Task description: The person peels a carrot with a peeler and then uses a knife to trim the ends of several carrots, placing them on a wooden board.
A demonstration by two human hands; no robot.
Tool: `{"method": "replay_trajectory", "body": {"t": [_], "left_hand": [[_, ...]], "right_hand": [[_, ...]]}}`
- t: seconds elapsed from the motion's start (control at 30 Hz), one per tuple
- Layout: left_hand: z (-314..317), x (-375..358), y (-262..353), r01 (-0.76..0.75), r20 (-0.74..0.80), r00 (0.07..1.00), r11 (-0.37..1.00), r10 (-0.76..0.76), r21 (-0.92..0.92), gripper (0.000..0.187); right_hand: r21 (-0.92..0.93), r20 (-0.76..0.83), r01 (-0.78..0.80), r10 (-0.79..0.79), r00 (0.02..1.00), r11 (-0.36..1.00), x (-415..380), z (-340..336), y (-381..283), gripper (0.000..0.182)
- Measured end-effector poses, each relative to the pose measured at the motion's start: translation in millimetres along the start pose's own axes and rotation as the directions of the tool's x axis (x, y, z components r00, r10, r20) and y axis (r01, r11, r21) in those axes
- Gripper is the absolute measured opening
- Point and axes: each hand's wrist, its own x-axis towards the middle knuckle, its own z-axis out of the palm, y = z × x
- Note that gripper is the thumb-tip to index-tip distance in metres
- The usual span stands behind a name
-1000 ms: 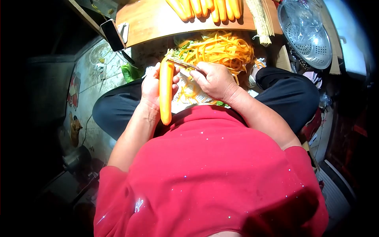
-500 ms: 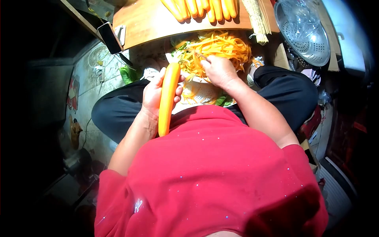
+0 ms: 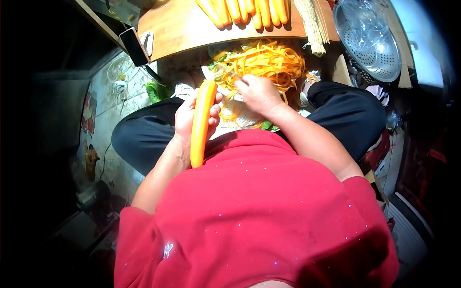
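Observation:
A long, smooth orange carrot [image 3: 203, 122] lies lengthwise in my left hand [image 3: 184, 120], fingers wrapped around it. Its lower end reaches the red shirt, and its upper end points toward the table. To the right, my right hand [image 3: 259, 96] is closed on a thin, blade-like tool [image 3: 234, 73] whose exact kind I cannot make out. That hand is apart from the carrot, in front of a heap of orange peelings [image 3: 269, 60]. Under the peelings, a white perforated basket [image 3: 247, 117] shows between my legs.
Several peeled carrots [image 3: 261, 12] lie on the wooden table [image 3: 177, 29] ahead. A phone [image 3: 134, 46] stands at its left edge, and a bundle of straw-like stalks [image 3: 312, 29] hangs over the right. Farther right is a metal colander [image 3: 384, 60] with clear plastic in it.
My right hand has drawn back slightly left and down, toward me, with the tool's blade showing more. The carrot and my left hand have shifted slightly down.

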Motion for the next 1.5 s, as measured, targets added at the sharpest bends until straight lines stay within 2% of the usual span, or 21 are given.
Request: {"method": "replay_trajectory", "body": {"t": [0.03,0.07,0.17,0.3,0.33,0.4,0.47,0.5,0.53,0.6,0.67,0.77,0.8,0.9,1.0,1.13,1.2,1.3,1.4,1.47,1.5], "left_hand": [[2,-3,-1,0.004,0.046,0.999,1.000,-0.004,0.001,0.035],[4,-5,-1,0.006,0.092,0.996,1.000,-0.006,0.000,0.035],[1,-4,9,-0.035,0.030,0.999,0.999,0.034,0.028,0.037],[5,-5,30,-0.077,0.021,0.997,0.997,0.076,0.013,0.039],[5,-4,35,-0.094,0.005,0.996,0.995,0.094,0.016,0.042],[12,-6,49,-0.134,0.024,0.991,0.990,0.134,0.030,0.044],[18,-9,66,-0.170,0.078,0.983,0.981,0.164,0.089,0.046],[19,-11,74,-0.164,0.113,0.982,0.981,0.153,0.101,0.042],[19,-11,83,-0.157,0.150,0.979,0.981,0.139,0.114,0.039],[26,-9,96,-0.244,0.094,0.968,0.957,0.231,0.157,0.039],[34,-2,105,-0.321,0.132,0.944,0.932,0.301,0.170,0.039],[52,3,118,-0.332,0.131,0.941,0.925,0.312,0.186,0.039],[59,6,121,-0.345,0.142,0.936,0.917,0.322,0.199,0.040],[74,21,133,-0.355,0.169,0.932,0.906,0.322,0.230,0.040],[90,39,142,-0.375,0.203,0.923,0.881,0.326,0.289,0.038],[86,79,141,-0.468,0.216,0.883,0.822,0.417,0.324,0.039],[76,94,140,-0.363,0.158,0.931,0.883,0.329,0.297,0.039],[92,92,137,-0.306,0.126,0.952,0.886,0.279,0.350,0.040],[106,99,133,-0.351,0.130,0.936,0.882,0.327,0.313,0.043],[105,106,132,-0.207,0.150,0.974,0.931,0.168,0.301,0.043],[113,103,129,-0.263,0.158,0.962,0.915,0.224,0.307,0.041]], "right_hand": [[0.014,0.022,-0.150,0.150,0.989,0.989,4,0,5,0.034],[0.014,0.020,-0.150,0.149,0.989,0.989,4,1,7,0.034],[0.260,-0.071,0.037,-0.019,0.997,0.965,2,-10,-5,0.029],[0.188,-0.265,0.284,-0.230,0.936,0.940,-7,-4,-1,0.026],[-0.032,-0.124,0.062,-0.065,0.990,0.998,0,5,14,0.027],[-0.214,0.136,-0.157,0.188,0.973,0.964,1,6,28,0.030],[-0.007,0.171,-0.188,0.187,0.967,0.982,4,3,19,0.035],[0.091,0.136,-0.079,0.066,0.989,0.993,2,-5,9,0.035],[0.077,0.136,-0.079,0.068,0.988,0.994,1,-12,5,0.035],[0.359,0.173,-0.203,0.149,0.974,0.911,-1,-24,1,0.033],[0.433,0.224,-0.307,0.228,0.947,0.848,-4,-33,-6,0.029],[0.649,0.425,-0.501,0.273,0.863,0.572,-8,-45,-21,0.028],[0.643,0.424,-0.503,0.278,0.862,0.578,-8,-49,-26,0.028],[0.732,0.553,-0.610,0.257,0.793,0.305,-8,-60,-34,0.029],[0.715,0.579,-0.636,0.263,0.772,0.292,-1,-73,-40,0.029],[0.631,0.541,-0.621,0.310,0.782,0.464,16,-95,-49,0.029],[0.553,0.493,-0.615,0.375,0.785,0.562,32,-111,-42,0.025],[0.595,0.354,-0.583,0.472,0.808,0.553,52,-132,-36,0.025],[0.617,0.296,-0.497,0.405,0.865,0.610,69,-146,-38,0.025],[0.661,0.252,-0.380,0.286,0.924,0.647,77,-147,-43,0.025],[0.637,0.259,-0.396,0.300,0.918,0.661,82,-149,-53,0.025]]}}
